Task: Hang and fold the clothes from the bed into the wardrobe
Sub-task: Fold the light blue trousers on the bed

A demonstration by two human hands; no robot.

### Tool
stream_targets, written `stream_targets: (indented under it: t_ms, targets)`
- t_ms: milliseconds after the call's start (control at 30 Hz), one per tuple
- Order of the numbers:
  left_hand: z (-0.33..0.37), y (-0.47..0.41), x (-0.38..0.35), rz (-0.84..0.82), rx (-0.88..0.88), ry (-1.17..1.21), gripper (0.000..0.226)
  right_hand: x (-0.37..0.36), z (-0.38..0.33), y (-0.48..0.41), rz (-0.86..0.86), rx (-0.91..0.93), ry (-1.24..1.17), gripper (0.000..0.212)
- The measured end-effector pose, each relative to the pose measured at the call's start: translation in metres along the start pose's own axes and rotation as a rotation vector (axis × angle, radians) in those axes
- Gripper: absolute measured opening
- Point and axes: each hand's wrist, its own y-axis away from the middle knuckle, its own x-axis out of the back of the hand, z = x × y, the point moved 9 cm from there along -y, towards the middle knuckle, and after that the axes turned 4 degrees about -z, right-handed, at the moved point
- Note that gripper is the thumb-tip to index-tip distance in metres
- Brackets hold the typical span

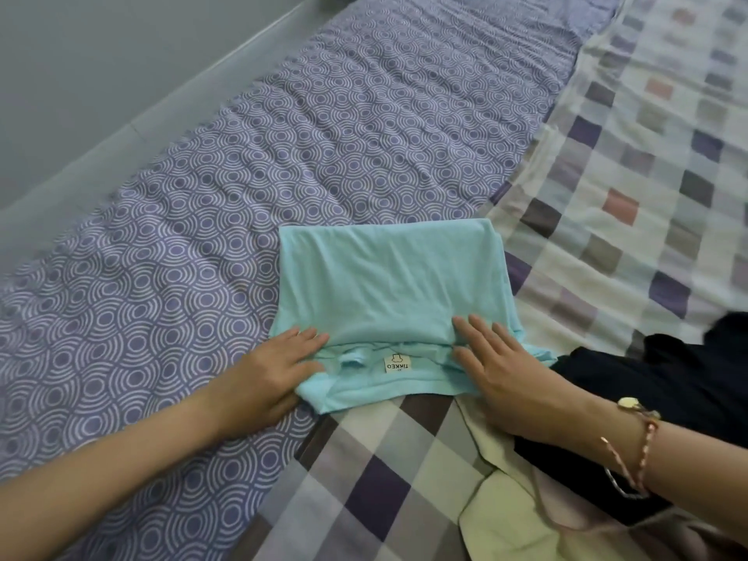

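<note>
A person's left hand [279, 368] rests fingers-flat on a folded turquoise shirt [388, 277], thumb hidden under its edge, so whether it pinches cannot be told. The shirt lies between both hands on the bed [170, 236]. The right hand [500, 370], open, presses the fold, likely setting the crease. Dark clothes [647, 382] wait just beyond it.

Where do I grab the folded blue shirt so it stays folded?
Grip the turquoise shirt at its two near corners, coming in from left and right, fingers under, thumbs on top. The loose layers and label lie at that near edge; the far edge looks like a closed fold.
</note>
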Motion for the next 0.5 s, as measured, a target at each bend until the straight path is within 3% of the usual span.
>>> stream_targets:
  t_ms: [133,200,267,367,433,500]
  targets:
    - [-0.051,-0.007,0.037,0.181,0.519,0.514,0.043,0.032,0.001,0.001,0.097,0.003,-0.057,0.042]
    - [-0.067,-0.013,0.039,0.191,0.631,0.592,0.048,0.041,0.024,0.000,0.074,-0.121,-0.194,0.028]
    - [-0.082,-0.021,0.035,0.184,0.741,0.633,0.048,0.048,0.056,-0.009,0.030,-0.310,-0.493,0.021]
    - [-0.102,-0.023,0.019,0.224,1.012,0.578,0.044,0.051,0.083,-0.032,0.028,-0.394,-0.722,0.027]
    - [-0.101,-0.022,0.011,0.236,1.182,0.415,0.039,0.041,0.089,-0.044,0.032,-0.484,-0.741,0.028]
    - [-0.090,-0.022,0.005,0.246,1.253,0.186,0.034,0.035,0.088,-0.049,0.180,-0.581,-0.627,0.025]
